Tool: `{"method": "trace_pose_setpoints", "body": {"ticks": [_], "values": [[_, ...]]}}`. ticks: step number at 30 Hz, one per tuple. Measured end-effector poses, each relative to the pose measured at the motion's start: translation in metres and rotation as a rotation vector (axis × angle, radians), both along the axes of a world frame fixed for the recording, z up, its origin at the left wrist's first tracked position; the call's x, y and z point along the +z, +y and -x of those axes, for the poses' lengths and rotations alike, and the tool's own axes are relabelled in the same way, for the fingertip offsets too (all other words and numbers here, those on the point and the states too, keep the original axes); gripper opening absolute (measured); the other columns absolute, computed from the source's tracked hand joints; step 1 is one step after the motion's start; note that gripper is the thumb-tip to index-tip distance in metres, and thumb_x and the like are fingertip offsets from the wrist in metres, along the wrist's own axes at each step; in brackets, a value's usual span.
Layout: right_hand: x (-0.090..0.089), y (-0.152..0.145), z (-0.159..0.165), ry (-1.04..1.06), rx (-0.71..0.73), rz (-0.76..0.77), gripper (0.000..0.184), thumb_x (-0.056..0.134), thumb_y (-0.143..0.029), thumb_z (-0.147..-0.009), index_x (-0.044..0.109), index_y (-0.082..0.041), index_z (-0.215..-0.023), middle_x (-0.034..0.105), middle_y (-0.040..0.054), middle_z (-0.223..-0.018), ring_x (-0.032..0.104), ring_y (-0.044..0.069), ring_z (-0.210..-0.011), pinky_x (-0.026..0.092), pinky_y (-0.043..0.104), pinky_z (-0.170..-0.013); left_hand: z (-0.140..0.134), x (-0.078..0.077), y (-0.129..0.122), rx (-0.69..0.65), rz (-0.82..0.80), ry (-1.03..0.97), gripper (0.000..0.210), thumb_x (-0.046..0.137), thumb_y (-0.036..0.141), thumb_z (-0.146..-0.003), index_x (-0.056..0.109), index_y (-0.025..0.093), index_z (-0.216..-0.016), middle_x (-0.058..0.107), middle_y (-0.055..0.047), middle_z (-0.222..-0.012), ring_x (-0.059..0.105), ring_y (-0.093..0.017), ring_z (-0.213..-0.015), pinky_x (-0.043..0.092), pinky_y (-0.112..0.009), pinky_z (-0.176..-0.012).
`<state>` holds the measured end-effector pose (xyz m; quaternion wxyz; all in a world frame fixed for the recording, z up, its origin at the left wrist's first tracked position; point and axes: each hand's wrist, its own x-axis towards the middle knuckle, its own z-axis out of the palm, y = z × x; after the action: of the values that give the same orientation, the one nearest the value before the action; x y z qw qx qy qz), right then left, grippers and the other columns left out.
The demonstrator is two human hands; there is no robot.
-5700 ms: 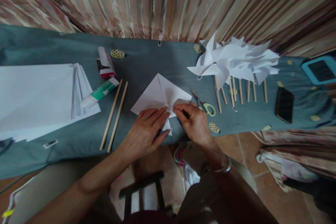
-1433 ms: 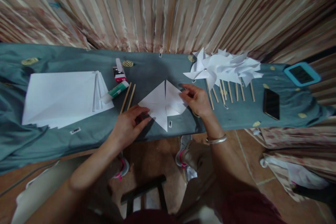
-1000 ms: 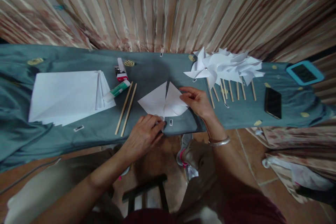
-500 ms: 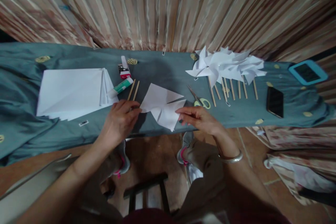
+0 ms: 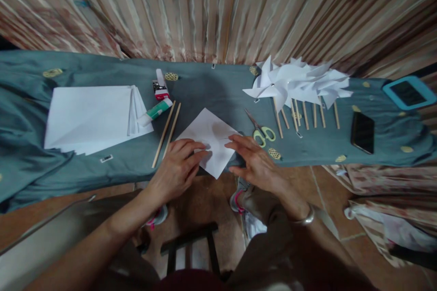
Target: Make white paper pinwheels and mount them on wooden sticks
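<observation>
1. From the head camera, here's the change: the white paper sheet, which sat skewed with an open slit showing half a second ago, now lies as a neater diamond on the cloth-covered counter, one corner pointing toward the person. I'd judge that it has been turned and smoothed; the slits are now hard to make out.

2. The left hand has come inward from the outer corner, its fingers now over the sheet's left part. Thumb and forefinger come close to each other; whether they pinch paper, I cannot tell.

3. Over to the right hand: fingers stretched across the right part of the sheet, thumb spread well apart and lower down, so no grip there. The sheet's middle sits between the two sets of fingertips, its near corner sticking out below them.

4. Around the action: scissors just beside the sheet on the right, two wooden sticks near its left, then a green-and-white tube against the paper stack. Finished-looking pinwheels lie farther right, their sticks toward the person.
</observation>
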<state>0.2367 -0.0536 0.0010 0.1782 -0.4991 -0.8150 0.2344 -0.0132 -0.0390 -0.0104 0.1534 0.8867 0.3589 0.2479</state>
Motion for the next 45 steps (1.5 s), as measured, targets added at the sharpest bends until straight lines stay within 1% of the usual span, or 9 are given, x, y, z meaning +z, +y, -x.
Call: {"method": "trace_pose_setpoints", "body": {"ticks": [2, 4, 8, 17, 23, 28, 32, 36, 45], "values": [[-0.005, -0.006, 0.007, -0.037, 0.037, -0.035, 0.052, 0.072, -0.018, -0.075, 0.056, -0.020, -0.125, 0.048, 0.0146, -0.143, 0.043, 0.032, -0.134, 0.038, 0.056, -0.108, -0.004, 0.000, -0.002, -0.004, 0.005, 0.024, 0.033, 0.047, 0.013, -0.089, 0.062, 0.021, -0.117, 0.066, -0.008, -0.119, 0.052, -0.026, -0.109, 0.042, -0.045, -0.090], [-0.009, -0.011, 0.012, -0.043, 0.058, -0.046, 0.044, 0.070, -0.019, -0.079, 0.057, -0.020, -0.120, 0.046, 0.0142, -0.144, 0.042, 0.032, -0.134, 0.039, 0.055, -0.108, -0.005, 0.000, 0.000, 0.006, 0.004, 0.039, 0.033, 0.046, 0.014, -0.089, 0.062, 0.020, -0.117, 0.066, -0.008, -0.122, 0.051, -0.026, -0.111, 0.040, -0.045, -0.091], [-0.012, -0.011, 0.014, -0.006, 0.083, -0.042, 0.023, 0.063, -0.019, -0.086, 0.061, -0.019, -0.108, 0.053, 0.0127, -0.135, 0.046, 0.028, -0.129, 0.042, 0.050, -0.107, 0.000, 0.002, 0.009, 0.071, 0.003, 0.057, 0.031, 0.044, 0.018, -0.092, 0.063, 0.020, -0.117, 0.066, -0.007, -0.121, 0.051, -0.026, -0.112, 0.039, -0.045, -0.093], [-0.010, -0.002, 0.008, 0.116, 0.074, 0.048, 0.012, 0.059, -0.017, -0.088, 0.067, -0.020, -0.097, 0.061, 0.0095, -0.126, 0.053, 0.023, -0.122, 0.046, 0.046, -0.102, 0.003, -0.001, 0.014, 0.108, 0.015, 0.061, 0.031, 0.043, 0.021, -0.094, 0.064, 0.021, -0.116, 0.068, -0.006, -0.117, 0.052, -0.026, -0.111, 0.039, -0.045, -0.095], [-0.014, 0.007, 0.010, 0.216, 0.016, 0.050, 0.016, 0.054, -0.022, -0.093, 0.069, -0.019, -0.095, 0.069, 0.0091, -0.110, 0.062, 0.022, -0.108, 0.048, 0.043, -0.097, -0.001, -0.002, 0.014, 0.096, 0.028, 0.068, 0.032, 0.041, 0.022, -0.095, 0.064, 0.021, -0.117, 0.068, -0.007, -0.118, 0.053, -0.026, -0.111, 0.039, -0.045, -0.093], [-0.015, 0.011, 0.017, 0.205, -0.085, 0.083, 0.017, 0.054, -0.023, -0.093, 0.070, -0.022, -0.098, 0.072, 0.0049, -0.094, 0.065, 0.020, -0.094, 0.049, 0.037, -0.089, 0.000, -0.004, 0.016, 0.116, 0.049, 0.069, 0.034, 0.041, 0.021, -0.093, 0.063, 0.022, -0.119, 0.068, -0.007, -0.117, 0.052, -0.027, -0.112, 0.039, -0.048, -0.095], [-0.014, 0.013, 0.021, 0.194, -0.176, 0.138, 0.020, 0.057, -0.020, -0.089, 0.068, -0.022, -0.106, 0.072, 0.0045, -0.096, 0.066, 0.018, -0.087, 0.050, 0.032, -0.082, 0.002, -0.006, 0.019, 0.136, 0.036, 0.070, 0.033, 0.042, 0.019, -0.092, 0.064, 0.021, -0.117, 0.069, -0.007, -0.116, 0.052, -0.027, -0.111, 0.038, -0.049, -0.095], [-0.014, 0.014, 0.023, 0.197, -0.254, 0.131, 0.019, 0.062, -0.021, -0.086, 0.067, -0.021, -0.104, 0.072, 0.0047, -0.091, 0.066, 0.018, -0.082, 0.051, 0.032, -0.078, 0.002, -0.007, 0.019, 0.144, 0.044, 0.076, 0.032, 0.042, 0.023, -0.094, 0.064, 0.020, -0.116, 0.068, -0.007, -0.116, 0.051, -0.028, -0.111, 0.037, -0.048, -0.095], [-0.011, 0.018, 0.027, 0.165, -0.273, 0.123, 0.011, 0.065, -0.022, -0.084, 0.065, -0.022, -0.095, 0.070, 0.0027, -0.083, 0.064, 0.016, -0.073, 0.049, 0.028, -0.070, -0.001, -0.006, 0.017, 0.184, 0.069, 0.044, 0.032, 0.040, 0.030, -0.096, 0.066, 0.023, -0.113, 0.067, -0.006, -0.116, 0.050, -0.028, -0.113, 0.039, -0.048, -0.094]]}}
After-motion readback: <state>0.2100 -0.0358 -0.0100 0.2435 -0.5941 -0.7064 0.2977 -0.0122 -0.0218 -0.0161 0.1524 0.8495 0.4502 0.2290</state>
